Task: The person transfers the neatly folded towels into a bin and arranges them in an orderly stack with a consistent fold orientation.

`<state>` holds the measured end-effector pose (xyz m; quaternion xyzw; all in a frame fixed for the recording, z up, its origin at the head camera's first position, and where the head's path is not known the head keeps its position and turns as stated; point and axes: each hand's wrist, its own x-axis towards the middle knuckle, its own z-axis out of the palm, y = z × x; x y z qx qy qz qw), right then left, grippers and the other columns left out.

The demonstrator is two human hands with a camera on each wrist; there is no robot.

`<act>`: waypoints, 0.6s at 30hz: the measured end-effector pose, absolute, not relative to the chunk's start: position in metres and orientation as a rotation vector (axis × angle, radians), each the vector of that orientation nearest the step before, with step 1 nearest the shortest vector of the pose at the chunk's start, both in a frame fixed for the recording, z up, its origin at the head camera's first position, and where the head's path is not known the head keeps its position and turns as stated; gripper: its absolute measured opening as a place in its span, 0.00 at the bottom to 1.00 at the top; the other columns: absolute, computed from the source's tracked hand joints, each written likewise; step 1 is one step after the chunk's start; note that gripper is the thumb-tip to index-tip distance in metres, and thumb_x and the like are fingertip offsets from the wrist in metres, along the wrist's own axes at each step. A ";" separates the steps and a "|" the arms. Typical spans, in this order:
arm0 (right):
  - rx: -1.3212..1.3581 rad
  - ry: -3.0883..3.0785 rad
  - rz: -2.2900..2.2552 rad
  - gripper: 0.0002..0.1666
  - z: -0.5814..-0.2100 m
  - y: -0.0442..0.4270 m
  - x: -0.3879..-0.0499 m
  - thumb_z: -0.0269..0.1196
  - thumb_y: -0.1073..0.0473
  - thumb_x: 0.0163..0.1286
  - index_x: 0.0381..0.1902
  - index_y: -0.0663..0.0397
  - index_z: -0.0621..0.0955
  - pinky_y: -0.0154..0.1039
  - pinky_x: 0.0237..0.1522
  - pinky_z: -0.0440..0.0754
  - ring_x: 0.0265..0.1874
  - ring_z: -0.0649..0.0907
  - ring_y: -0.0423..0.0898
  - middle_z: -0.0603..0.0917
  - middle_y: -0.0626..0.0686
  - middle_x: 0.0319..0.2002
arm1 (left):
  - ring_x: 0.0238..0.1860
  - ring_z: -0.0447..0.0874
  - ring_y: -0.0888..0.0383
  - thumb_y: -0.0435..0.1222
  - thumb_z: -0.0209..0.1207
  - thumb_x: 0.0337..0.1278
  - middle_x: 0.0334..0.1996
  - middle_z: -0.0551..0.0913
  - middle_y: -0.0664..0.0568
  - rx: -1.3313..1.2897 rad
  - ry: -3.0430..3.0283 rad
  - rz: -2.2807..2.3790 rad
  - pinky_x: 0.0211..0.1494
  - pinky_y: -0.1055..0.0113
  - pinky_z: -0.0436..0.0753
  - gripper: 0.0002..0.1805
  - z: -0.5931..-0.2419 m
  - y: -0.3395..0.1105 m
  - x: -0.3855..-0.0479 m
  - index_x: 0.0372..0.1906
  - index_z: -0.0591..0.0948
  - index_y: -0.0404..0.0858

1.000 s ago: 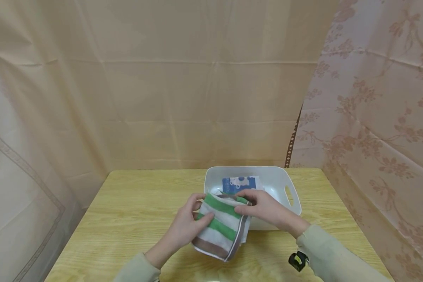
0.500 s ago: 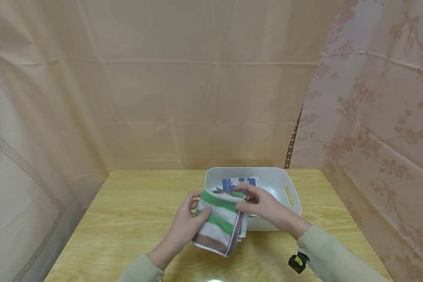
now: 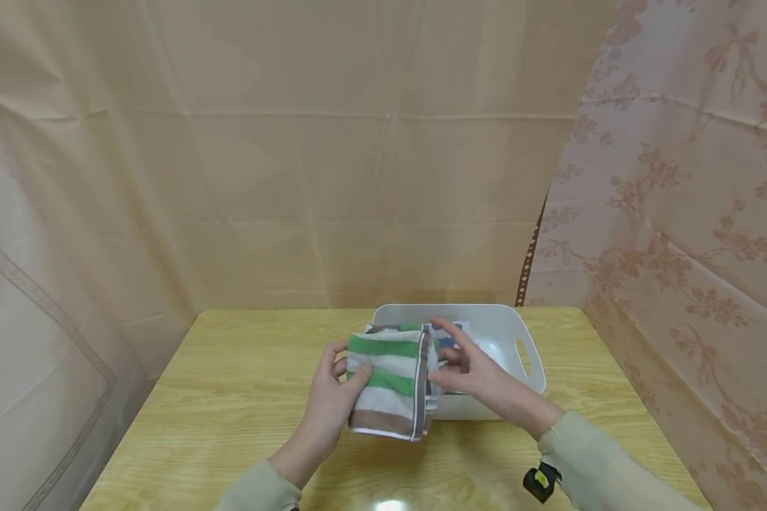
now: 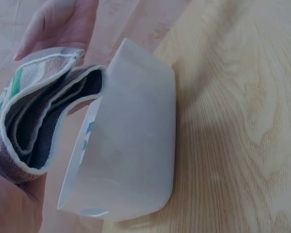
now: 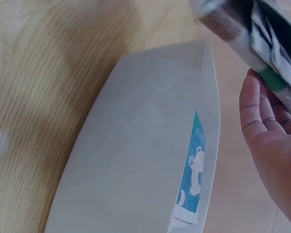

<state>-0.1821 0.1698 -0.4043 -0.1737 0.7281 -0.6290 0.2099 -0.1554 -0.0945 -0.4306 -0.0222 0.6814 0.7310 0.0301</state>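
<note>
A folded towel (image 3: 385, 387) with green, white and brown stripes is held up in front of the white basket (image 3: 479, 407). My left hand (image 3: 326, 397) grips its left side, thumb on the front and fingers behind. Folded layers with white edging show at the towel's end (image 4: 43, 116) in the left wrist view. My right hand (image 3: 479, 372) is beside the towel's right edge, index finger stretched out and fingers spread. In the right wrist view, the right hand (image 5: 276, 141) has its fingers near or against the towel; exact contact is unclear.
Inside the basket lies a blue-and-white cloth (image 5: 191, 172) with an animal print, mostly hidden by towel and hand in the head view. The basket has a handle slot (image 3: 524, 357) at its right. Wooden table (image 3: 243, 383) surrounds it; curtains hang behind and beside.
The towel has moved slightly up and left and turned more upright, its lower edge nearly level. My left hand moved with it. The right hand's fingers have loosened and spread from the towel's edge.
</note>
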 end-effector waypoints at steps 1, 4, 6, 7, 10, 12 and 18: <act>-0.498 2.008 -1.762 0.54 -0.404 0.169 -0.182 0.66 0.56 0.73 0.83 0.34 0.45 0.49 0.56 0.84 0.55 0.83 0.55 0.78 0.65 0.64 | 0.34 0.88 0.51 0.36 0.64 0.68 0.47 0.85 0.44 -0.078 2.088 2.265 0.35 0.56 0.88 0.24 -0.431 -0.095 -0.156 0.64 0.70 0.44; -0.537 1.991 -1.776 0.55 -0.405 0.169 -0.180 0.66 0.58 0.73 0.82 0.29 0.44 0.49 0.57 0.84 0.56 0.83 0.56 0.76 0.65 0.66 | 0.36 0.88 0.50 0.36 0.63 0.68 0.48 0.84 0.43 -0.106 2.061 2.284 0.37 0.55 0.88 0.24 -0.431 -0.094 -0.158 0.64 0.69 0.44; -0.573 1.983 -1.772 0.54 -0.405 0.168 -0.179 0.66 0.59 0.73 0.81 0.28 0.45 0.50 0.58 0.83 0.57 0.83 0.57 0.73 0.67 0.69 | 0.37 0.88 0.50 0.36 0.63 0.68 0.48 0.84 0.43 -0.127 2.047 2.297 0.38 0.55 0.88 0.24 -0.432 -0.093 -0.159 0.64 0.69 0.44; -0.589 1.989 -1.761 0.53 -0.406 0.168 -0.179 0.66 0.58 0.73 0.81 0.28 0.45 0.50 0.58 0.83 0.58 0.82 0.57 0.71 0.68 0.70 | 0.37 0.88 0.50 0.36 0.62 0.68 0.49 0.84 0.42 -0.138 2.039 2.304 0.38 0.55 0.88 0.23 -0.432 -0.093 -0.160 0.64 0.69 0.44; -0.643 1.992 -1.726 0.50 -0.407 0.167 -0.177 0.65 0.58 0.75 0.81 0.29 0.48 0.50 0.58 0.83 0.60 0.81 0.59 0.68 0.70 0.71 | 0.37 0.88 0.51 0.36 0.62 0.69 0.49 0.84 0.42 -0.166 2.022 2.320 0.39 0.56 0.88 0.23 -0.432 -0.091 -0.162 0.64 0.69 0.44; -0.674 1.987 -1.706 0.48 -0.408 0.166 -0.177 0.64 0.59 0.75 0.81 0.32 0.50 0.48 0.59 0.82 0.61 0.80 0.61 0.68 0.70 0.71 | 0.38 0.88 0.51 0.36 0.62 0.69 0.50 0.84 0.42 -0.176 2.008 2.328 0.40 0.56 0.88 0.23 -0.433 -0.090 -0.163 0.64 0.68 0.44; -0.643 2.055 -1.633 0.42 -0.411 0.164 -0.176 0.65 0.55 0.74 0.79 0.33 0.60 0.41 0.61 0.79 0.64 0.78 0.57 0.66 0.61 0.74 | 0.40 0.88 0.51 0.38 0.62 0.70 0.53 0.83 0.41 -0.170 1.990 2.333 0.42 0.58 0.88 0.26 -0.433 -0.086 -0.165 0.66 0.67 0.43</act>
